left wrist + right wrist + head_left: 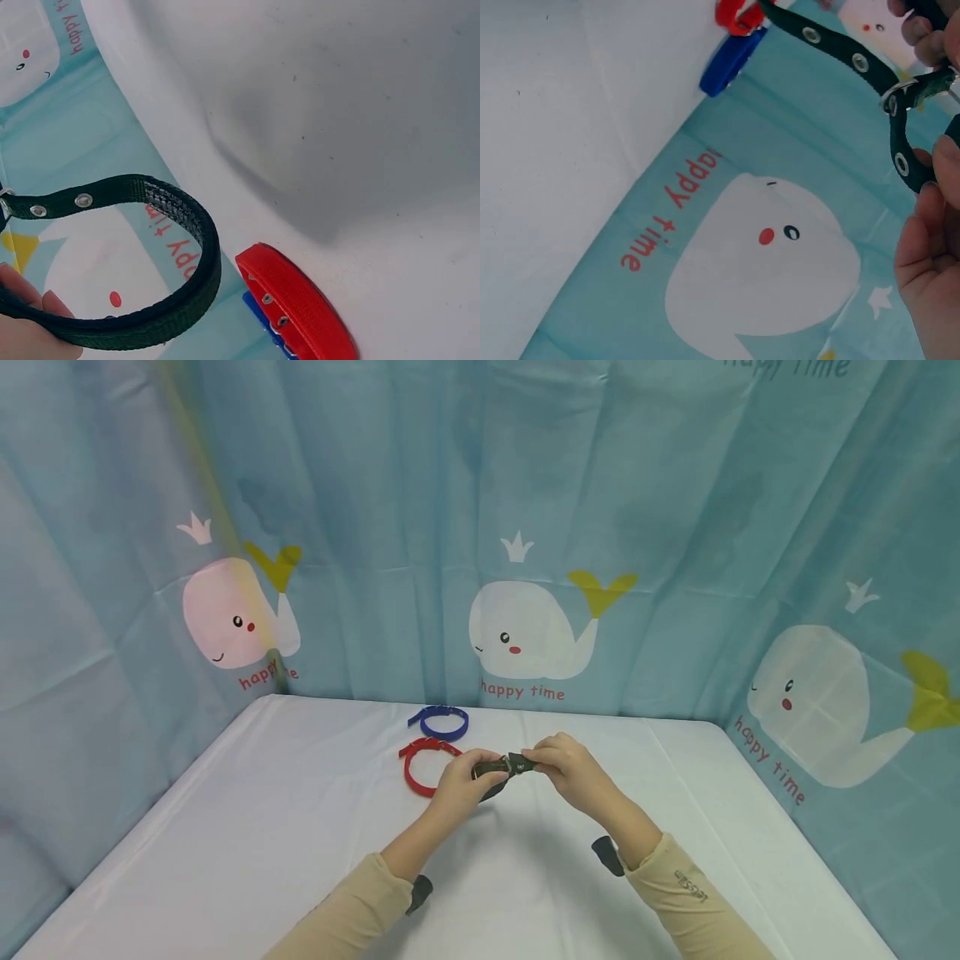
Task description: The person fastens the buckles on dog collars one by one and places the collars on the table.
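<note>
A dark green collar (212, 270) with metal eyelets is held up above the table between both hands. My left hand (457, 787) grips its band near the buckle end, and the band loops out from the fingers in the left wrist view. My right hand (572, 770) pinches the eyelet strap end (901, 159), which passes through a metal ring (889, 96). Left of the hands lies a red collar (408, 773), formed into a ring and partly hidden by the left hand. Behind it a blue collar (444, 737) lies in a similar ring.
A white cloth (240, 835) covers the table. Light blue curtains (390, 527) printed with whales hang along the back and both sides. Dark wrist straps (607, 856) show beside the forearms.
</note>
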Demonstrator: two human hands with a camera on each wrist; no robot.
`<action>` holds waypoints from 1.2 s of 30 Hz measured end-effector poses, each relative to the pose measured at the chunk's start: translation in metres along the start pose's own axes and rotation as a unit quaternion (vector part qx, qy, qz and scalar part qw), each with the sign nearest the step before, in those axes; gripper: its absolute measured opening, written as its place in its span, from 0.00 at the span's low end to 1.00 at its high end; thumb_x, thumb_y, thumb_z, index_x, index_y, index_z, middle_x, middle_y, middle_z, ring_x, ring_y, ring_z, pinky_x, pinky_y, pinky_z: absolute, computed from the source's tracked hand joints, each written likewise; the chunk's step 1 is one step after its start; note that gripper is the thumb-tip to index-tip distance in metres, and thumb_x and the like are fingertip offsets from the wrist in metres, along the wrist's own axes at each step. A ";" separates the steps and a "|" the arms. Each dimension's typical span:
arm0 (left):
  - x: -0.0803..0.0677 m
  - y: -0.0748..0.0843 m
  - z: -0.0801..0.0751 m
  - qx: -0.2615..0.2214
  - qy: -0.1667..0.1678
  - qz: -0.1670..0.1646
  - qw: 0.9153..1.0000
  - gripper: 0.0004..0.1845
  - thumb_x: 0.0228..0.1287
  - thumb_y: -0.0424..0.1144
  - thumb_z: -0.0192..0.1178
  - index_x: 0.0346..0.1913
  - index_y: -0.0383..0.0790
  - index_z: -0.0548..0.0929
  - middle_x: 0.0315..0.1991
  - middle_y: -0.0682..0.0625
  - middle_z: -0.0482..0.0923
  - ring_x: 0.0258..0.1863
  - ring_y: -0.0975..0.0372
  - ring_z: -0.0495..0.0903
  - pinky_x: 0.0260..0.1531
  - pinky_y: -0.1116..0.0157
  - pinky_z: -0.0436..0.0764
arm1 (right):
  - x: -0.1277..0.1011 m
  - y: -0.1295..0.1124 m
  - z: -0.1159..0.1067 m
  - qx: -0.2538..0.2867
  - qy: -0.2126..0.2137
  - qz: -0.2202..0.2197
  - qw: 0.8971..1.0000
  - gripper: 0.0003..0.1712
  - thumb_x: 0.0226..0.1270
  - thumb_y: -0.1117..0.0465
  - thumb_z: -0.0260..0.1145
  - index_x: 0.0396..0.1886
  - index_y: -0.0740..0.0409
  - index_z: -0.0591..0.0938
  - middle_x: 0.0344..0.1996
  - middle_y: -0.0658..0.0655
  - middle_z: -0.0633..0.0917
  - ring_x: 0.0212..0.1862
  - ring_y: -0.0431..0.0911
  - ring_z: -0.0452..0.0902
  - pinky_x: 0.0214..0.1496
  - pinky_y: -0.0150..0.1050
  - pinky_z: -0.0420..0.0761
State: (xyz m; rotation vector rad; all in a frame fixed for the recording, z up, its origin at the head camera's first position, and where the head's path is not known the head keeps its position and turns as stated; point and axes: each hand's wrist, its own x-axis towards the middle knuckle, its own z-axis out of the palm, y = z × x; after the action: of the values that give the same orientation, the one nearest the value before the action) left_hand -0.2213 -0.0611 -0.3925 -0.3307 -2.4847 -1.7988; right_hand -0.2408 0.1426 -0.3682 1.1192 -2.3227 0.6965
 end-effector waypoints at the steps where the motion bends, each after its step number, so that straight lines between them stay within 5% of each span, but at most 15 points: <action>1: 0.000 0.000 0.000 0.000 0.001 0.000 1.000 0.15 0.65 0.36 0.64 0.50 0.32 0.80 0.47 0.43 0.81 0.47 0.52 0.80 0.51 0.54 0.79 | 0.000 0.000 0.000 -0.003 0.000 0.003 1.000 0.16 0.52 0.76 0.70 0.42 0.66 0.87 0.35 0.56 0.86 0.38 0.49 0.78 0.38 0.37 0.80; 10: -0.002 -0.002 0.000 0.009 0.007 0.032 0.999 0.13 0.66 0.34 0.63 0.50 0.31 0.80 0.45 0.43 0.81 0.44 0.54 0.80 0.49 0.57 0.80 | 0.001 -0.006 0.004 -0.051 -0.002 -0.032 0.998 0.16 0.48 0.79 0.72 0.39 0.66 0.87 0.33 0.55 0.85 0.36 0.48 0.77 0.38 0.34 0.80; 22: -0.003 0.002 -0.006 0.005 0.025 0.045 0.999 0.15 0.59 0.33 0.69 0.48 0.33 0.80 0.36 0.47 0.79 0.33 0.59 0.77 0.38 0.64 0.81 | 0.002 0.001 0.015 -0.017 0.046 -0.086 0.995 0.18 0.44 0.78 0.75 0.39 0.64 0.88 0.32 0.54 0.86 0.36 0.47 0.76 0.36 0.35 0.79; 31: -0.004 0.001 -0.009 0.026 0.034 0.057 0.997 0.13 0.57 0.34 0.70 0.44 0.33 0.83 0.41 0.44 0.82 0.40 0.55 0.81 0.44 0.59 0.82 | 0.004 -0.002 0.019 0.068 0.048 -0.049 0.995 0.17 0.48 0.77 0.74 0.40 0.65 0.85 0.35 0.55 0.86 0.37 0.47 0.79 0.39 0.37 0.81; 36: -0.004 0.003 -0.013 -0.003 0.038 0.034 0.999 0.13 0.58 0.34 0.69 0.45 0.33 0.84 0.39 0.45 0.83 0.38 0.57 0.80 0.43 0.59 0.81 | 0.002 -0.001 0.016 0.129 0.070 0.005 0.989 0.14 0.52 0.76 0.72 0.39 0.66 0.83 0.35 0.57 0.86 0.34 0.48 0.82 0.38 0.39 0.83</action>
State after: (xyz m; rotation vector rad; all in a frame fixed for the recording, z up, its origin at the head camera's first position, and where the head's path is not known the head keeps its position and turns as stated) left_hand -0.2177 -0.0727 -0.3861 -0.3358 -2.3887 -1.7603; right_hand -0.2442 0.1309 -0.3794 1.1268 -2.1649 1.0675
